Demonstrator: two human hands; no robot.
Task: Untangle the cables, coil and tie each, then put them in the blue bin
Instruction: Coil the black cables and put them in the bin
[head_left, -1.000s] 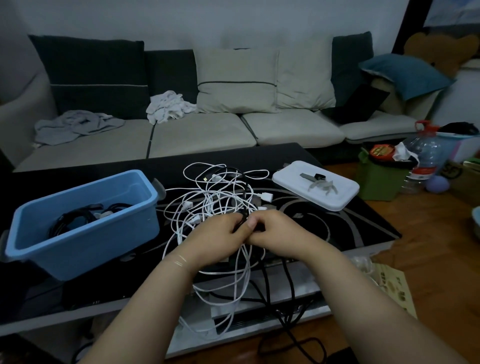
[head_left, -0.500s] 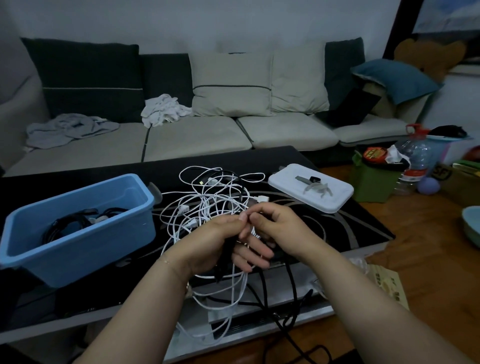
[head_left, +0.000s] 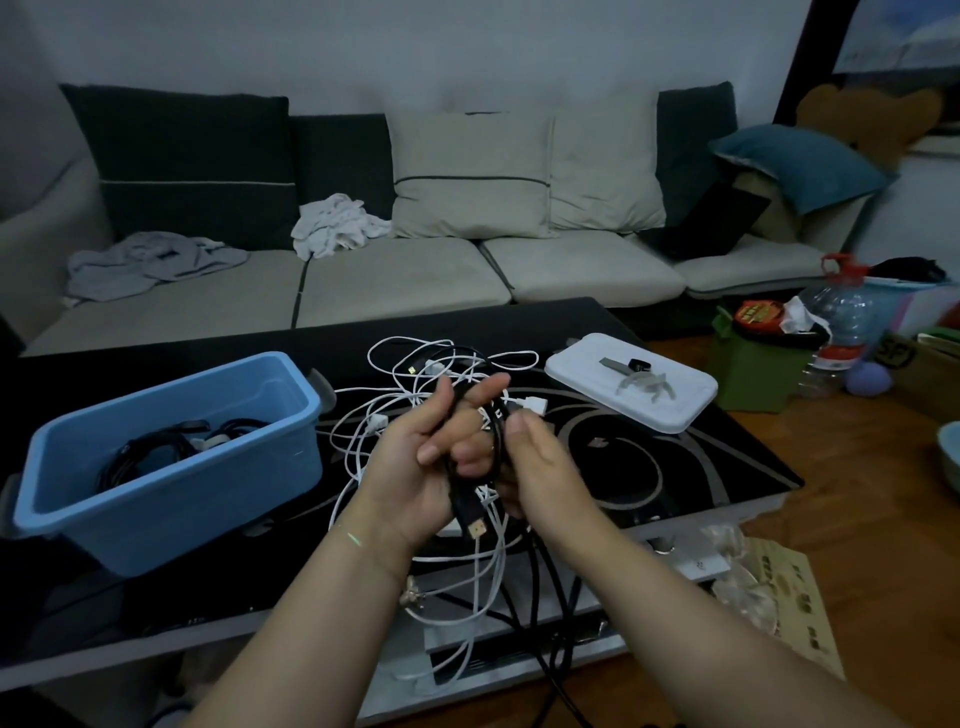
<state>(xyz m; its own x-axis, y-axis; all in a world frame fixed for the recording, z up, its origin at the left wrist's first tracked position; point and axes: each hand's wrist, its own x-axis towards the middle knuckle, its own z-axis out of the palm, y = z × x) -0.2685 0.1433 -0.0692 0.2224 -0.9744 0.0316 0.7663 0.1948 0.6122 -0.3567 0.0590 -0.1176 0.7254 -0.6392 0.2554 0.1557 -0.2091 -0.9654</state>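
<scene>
Blue bin (head_left: 171, 462) sits on table's left, long axis running left-right, black coils inside. White cable tangle (head_left: 410, 410) sprawls mid-table. Your left hand (head_left: 415, 467) grips black cable (head_left: 460, 488), looped round fingers, plug pointing down toward you. Your right hand (head_left: 540, 467) pinches same cable.

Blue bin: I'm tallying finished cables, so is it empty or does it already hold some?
Not empty. The blue bin already holds dark coiled cables on its floor; how many cannot be told. Its white lid lies apart on the table.
</scene>
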